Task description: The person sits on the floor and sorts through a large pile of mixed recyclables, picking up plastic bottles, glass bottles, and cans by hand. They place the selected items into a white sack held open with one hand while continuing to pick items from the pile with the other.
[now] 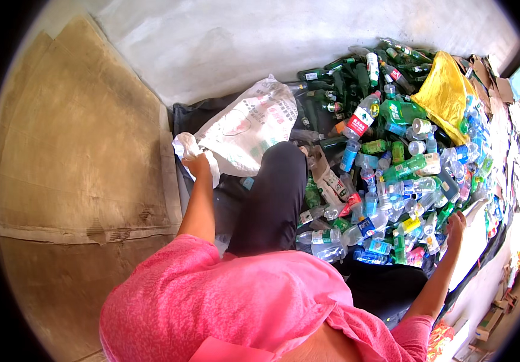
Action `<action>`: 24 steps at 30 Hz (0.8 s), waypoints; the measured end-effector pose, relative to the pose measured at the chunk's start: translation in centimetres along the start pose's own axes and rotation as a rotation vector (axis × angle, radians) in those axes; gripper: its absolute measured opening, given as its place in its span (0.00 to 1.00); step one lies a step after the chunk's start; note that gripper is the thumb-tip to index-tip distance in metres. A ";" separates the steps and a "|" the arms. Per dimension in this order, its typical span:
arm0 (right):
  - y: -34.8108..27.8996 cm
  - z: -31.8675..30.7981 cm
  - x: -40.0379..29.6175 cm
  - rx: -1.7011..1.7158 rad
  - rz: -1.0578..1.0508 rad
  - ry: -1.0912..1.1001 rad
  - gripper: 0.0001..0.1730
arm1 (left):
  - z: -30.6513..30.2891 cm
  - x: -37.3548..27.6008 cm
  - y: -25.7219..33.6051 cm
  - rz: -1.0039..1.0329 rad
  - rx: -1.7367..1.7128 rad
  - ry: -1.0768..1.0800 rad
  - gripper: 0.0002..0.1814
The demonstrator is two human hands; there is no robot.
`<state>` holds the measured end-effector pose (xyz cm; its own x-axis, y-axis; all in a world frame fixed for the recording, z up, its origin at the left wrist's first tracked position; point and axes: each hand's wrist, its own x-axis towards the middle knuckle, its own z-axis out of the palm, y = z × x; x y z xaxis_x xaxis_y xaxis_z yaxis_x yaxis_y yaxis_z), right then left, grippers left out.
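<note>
My left hand (199, 164) grips the gathered neck of a white woven plastic sack (251, 126) that bears printed writing. The sack lies on its side against the wall, beyond my left knee; what it contains is hidden. On the right, my right hand (455, 229) has its fingers on the upper edge of another white sack or sheet (468, 246), bleached by bright light. Between my hands spreads a pile of empty plastic drink bottles (373, 203), many with labels and caps. A large bottle with a red label (362, 118) lies across its far side.
Green glass bottles (346, 86) are heaped along the pale wall (260, 40). A yellow sack (444, 95) rests on the pile's far right, near flattened cardboard (484, 77). Large cardboard sheets (83, 135) stand at my left. Dark sheeting (228, 203) underlies the bottles.
</note>
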<state>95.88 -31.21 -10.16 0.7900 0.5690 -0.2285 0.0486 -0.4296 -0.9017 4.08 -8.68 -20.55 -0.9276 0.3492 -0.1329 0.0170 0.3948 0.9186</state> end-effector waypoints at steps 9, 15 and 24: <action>0.7 1.0 -2.5 -0.058 0.070 -0.125 0.33 | -2.4 3.3 2.8 0.538 0.365 -0.738 0.25; 0.1 2.4 -4.0 -0.031 0.084 -0.195 0.32 | -1.3 1.1 11.4 0.945 0.857 -0.383 0.12; -1.3 3.8 -7.0 -0.093 0.110 -0.284 0.28 | 0.0 6.2 29.4 0.989 0.463 -0.216 0.20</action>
<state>87.99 -31.97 -8.74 0.5920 0.6828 -0.4281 0.0381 -0.5543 -0.8314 -1.15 5.06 5.65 -0.3446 0.8081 0.4777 0.8925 0.1242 0.4337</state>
